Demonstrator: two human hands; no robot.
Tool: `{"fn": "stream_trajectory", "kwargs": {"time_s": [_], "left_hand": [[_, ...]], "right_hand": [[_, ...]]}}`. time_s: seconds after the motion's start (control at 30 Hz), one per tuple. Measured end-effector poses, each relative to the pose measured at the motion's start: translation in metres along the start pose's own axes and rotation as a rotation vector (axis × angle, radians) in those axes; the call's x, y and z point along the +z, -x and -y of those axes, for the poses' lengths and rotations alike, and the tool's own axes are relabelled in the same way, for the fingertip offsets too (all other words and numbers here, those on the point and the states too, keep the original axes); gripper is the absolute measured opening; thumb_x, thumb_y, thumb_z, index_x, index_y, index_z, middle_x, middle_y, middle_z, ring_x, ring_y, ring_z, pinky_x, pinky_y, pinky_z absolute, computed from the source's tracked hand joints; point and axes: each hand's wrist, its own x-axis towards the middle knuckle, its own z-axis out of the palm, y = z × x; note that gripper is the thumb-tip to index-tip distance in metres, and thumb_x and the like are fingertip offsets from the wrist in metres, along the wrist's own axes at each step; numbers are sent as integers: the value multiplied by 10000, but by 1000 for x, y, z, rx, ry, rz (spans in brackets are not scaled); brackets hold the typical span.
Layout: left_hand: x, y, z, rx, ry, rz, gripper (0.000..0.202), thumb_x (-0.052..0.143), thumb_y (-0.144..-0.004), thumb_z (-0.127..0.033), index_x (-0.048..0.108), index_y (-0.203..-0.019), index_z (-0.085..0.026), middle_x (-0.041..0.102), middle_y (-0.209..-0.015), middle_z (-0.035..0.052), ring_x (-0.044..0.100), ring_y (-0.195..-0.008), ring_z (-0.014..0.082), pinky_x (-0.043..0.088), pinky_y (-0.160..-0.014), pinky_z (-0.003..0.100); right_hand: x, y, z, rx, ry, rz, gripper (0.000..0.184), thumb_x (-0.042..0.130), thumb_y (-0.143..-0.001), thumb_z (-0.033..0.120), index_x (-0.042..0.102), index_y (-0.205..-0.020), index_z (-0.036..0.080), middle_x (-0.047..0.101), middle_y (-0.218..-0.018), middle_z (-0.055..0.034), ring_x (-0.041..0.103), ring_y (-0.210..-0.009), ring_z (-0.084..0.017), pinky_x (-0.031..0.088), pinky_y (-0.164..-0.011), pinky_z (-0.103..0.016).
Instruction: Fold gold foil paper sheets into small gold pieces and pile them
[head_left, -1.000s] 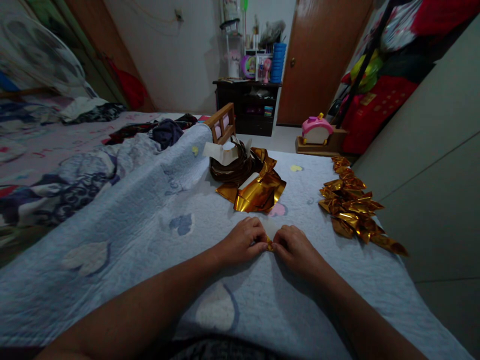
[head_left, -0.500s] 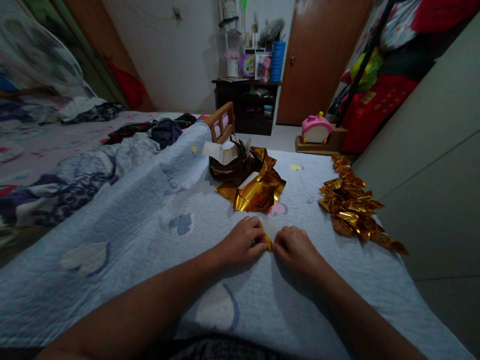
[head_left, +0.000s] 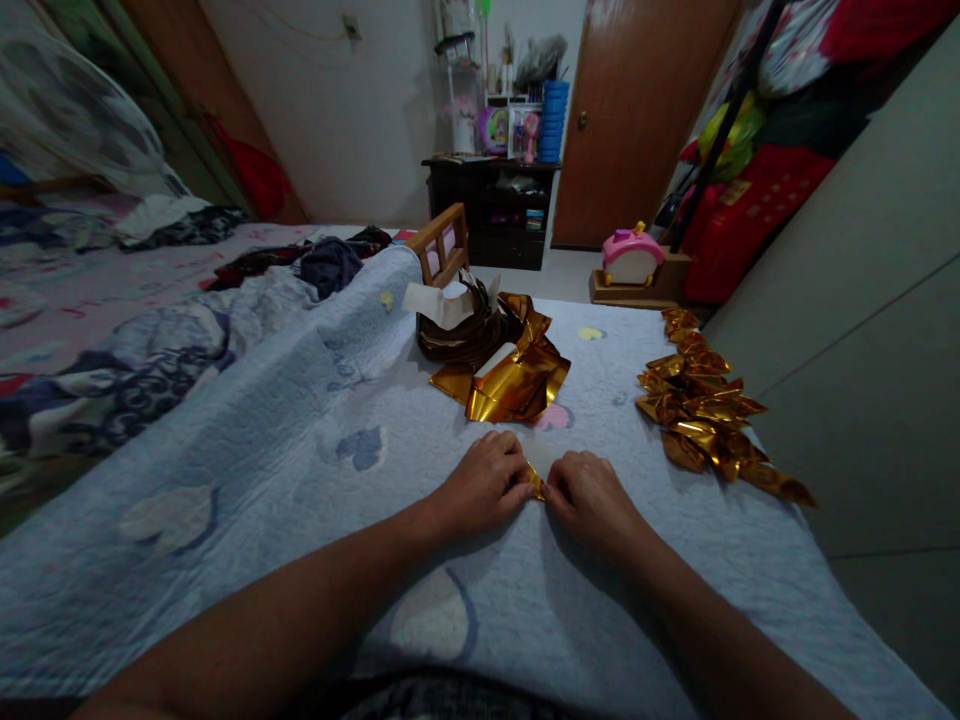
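My left hand [head_left: 484,485] and my right hand [head_left: 589,497] rest side by side on a light blue quilt [head_left: 285,470]. Both have their fingers curled and pinch a small gold foil paper [head_left: 535,482] between them; only a sliver of gold and a pale flap show. Beyond my hands lies a loose heap of gold foil sheets [head_left: 510,380]. A row of folded gold foil pieces [head_left: 705,410] stretches along the quilt's right edge.
A dark stack of paper with a white sheet on top [head_left: 457,325] sits behind the gold heap, beside a small wooden frame [head_left: 442,245]. Clothes lie on the bed at left. A grey wall borders the right; a pink toy [head_left: 634,258] and a dark cabinet stand further back.
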Motion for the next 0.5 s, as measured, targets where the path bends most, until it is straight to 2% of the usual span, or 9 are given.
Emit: {"fn": "stream_trajectory", "kwargs": {"time_s": [0.5], "left_hand": [[4, 0, 0, -17, -42, -20, 99, 624, -859, -182, 610, -762, -177, 569, -921, 56, 512, -911, 215, 418, -816, 355]], "right_hand": [[-3, 2, 6, 20, 61, 10, 206, 553, -948, 236, 711, -844, 155, 717, -896, -121, 621, -874, -257, 326, -745, -356]]}}
